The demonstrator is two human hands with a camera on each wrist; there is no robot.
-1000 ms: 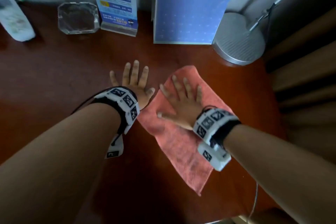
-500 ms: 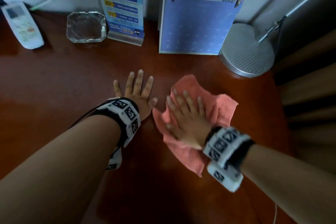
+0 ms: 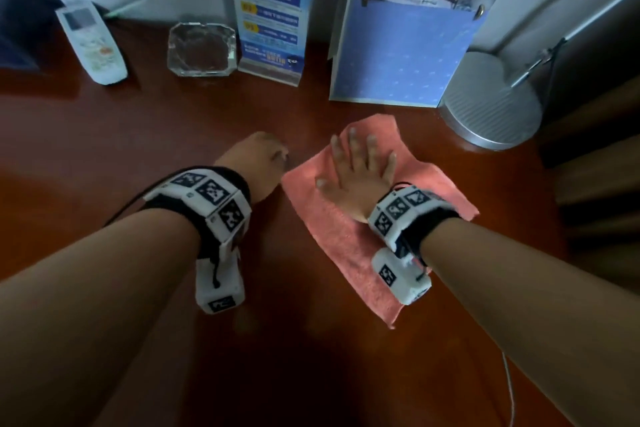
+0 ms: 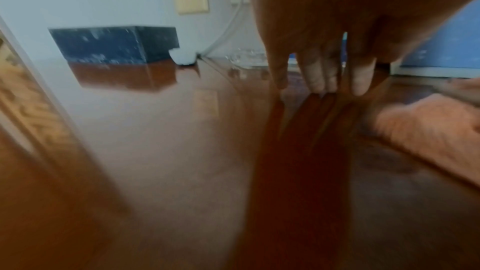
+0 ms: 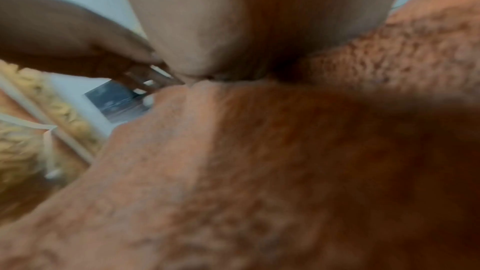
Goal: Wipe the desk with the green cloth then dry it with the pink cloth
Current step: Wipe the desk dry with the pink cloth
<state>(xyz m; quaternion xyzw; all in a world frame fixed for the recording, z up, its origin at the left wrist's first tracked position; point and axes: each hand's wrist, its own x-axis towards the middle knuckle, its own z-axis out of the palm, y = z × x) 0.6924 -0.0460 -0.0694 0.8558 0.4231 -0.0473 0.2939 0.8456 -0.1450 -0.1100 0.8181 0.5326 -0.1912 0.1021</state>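
right hand [image 3: 360, 177] lies flat, palm down, fingers straight and spread, pressing on the pink cloth [image 3: 349, 253]. cloth is spread on the desk [image 3: 104, 149], toward its right side, just in front of the blue calendar stand [image 3: 401, 55] and near the round silver lamp base [image 3: 491, 107]. right wrist view: palm against the cloth's nap, blurred.

left hand [image 3: 256, 163] holds nothing. it sits on the bare desk just left of the cloth's edge. left wrist view: fingers [image 4: 317, 73] point down, fairly straight, tips touching the wood.

back edge of desk, left to right: white remote [image 3: 91, 42], glass ashtray [image 3: 202, 48], blue leaflet holder [image 3: 272, 17]. green cloth not seen in any view.
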